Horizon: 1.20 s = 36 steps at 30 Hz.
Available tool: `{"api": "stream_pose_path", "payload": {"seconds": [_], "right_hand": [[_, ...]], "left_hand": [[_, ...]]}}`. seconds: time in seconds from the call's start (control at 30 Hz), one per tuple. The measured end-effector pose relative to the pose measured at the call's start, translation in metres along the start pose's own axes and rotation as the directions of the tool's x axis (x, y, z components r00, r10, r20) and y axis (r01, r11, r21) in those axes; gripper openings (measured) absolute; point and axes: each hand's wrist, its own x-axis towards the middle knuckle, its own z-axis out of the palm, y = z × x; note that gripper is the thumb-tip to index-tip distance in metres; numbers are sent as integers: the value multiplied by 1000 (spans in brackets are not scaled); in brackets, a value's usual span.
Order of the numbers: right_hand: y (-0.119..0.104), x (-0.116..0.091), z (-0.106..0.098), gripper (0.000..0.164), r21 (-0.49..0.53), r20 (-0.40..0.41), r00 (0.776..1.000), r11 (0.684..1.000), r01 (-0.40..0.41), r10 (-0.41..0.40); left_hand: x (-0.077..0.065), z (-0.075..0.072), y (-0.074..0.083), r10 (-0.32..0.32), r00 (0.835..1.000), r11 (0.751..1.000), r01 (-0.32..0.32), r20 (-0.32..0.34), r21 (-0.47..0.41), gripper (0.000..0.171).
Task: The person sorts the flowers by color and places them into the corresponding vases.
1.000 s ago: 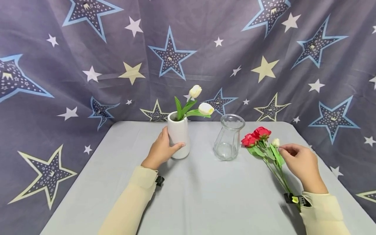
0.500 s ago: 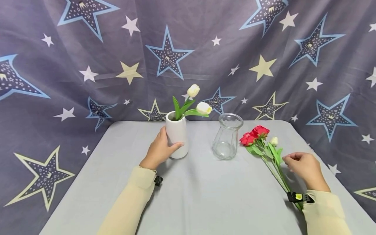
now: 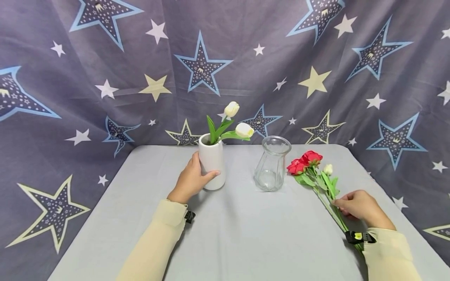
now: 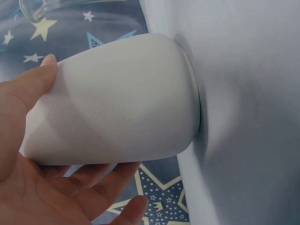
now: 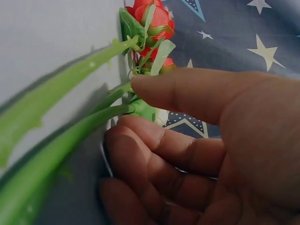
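My left hand (image 3: 191, 180) grips the white vase (image 3: 211, 164), thumb on its near side and fingers round the far left. The vase stands upright on the table, and two white tulips (image 3: 238, 124) lean out of its mouth to the right. In the left wrist view, the vase (image 4: 117, 103) fills the space between thumb and fingers. At the right, my right hand (image 3: 362, 207) is at the stems of a white tulip (image 3: 328, 169) and red roses (image 3: 304, 162) lying together. The right wrist view shows a gap between thumb and index finger (image 5: 140, 129), beside the green stems (image 5: 70, 140).
A clear glass vase (image 3: 270, 168) stands upright between the white vase and the lying flowers. The grey-covered table (image 3: 260, 238) ends at a star-patterned curtain (image 3: 225, 78) behind and at both sides.
My right hand has drawn back from near the tulip's bud, down along the flowers to their stems. My left hand stays round the white vase. The view shifted slightly.
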Motion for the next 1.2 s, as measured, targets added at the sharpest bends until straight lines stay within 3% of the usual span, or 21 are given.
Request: {"api": "stream_pose_path", "payload": {"seconds": [0.6,1.2], "right_hand": [[1,0,3,32,-13,37,998,999,-42,42],[0,-1,-2,32,45,-12,1000,999,-12,13]], "left_hand": [[1,1,0,6,1000,1000,-6,-3,-5,105],[1,1,-2,8,1000,1000,-8,3,-8,106]]}}
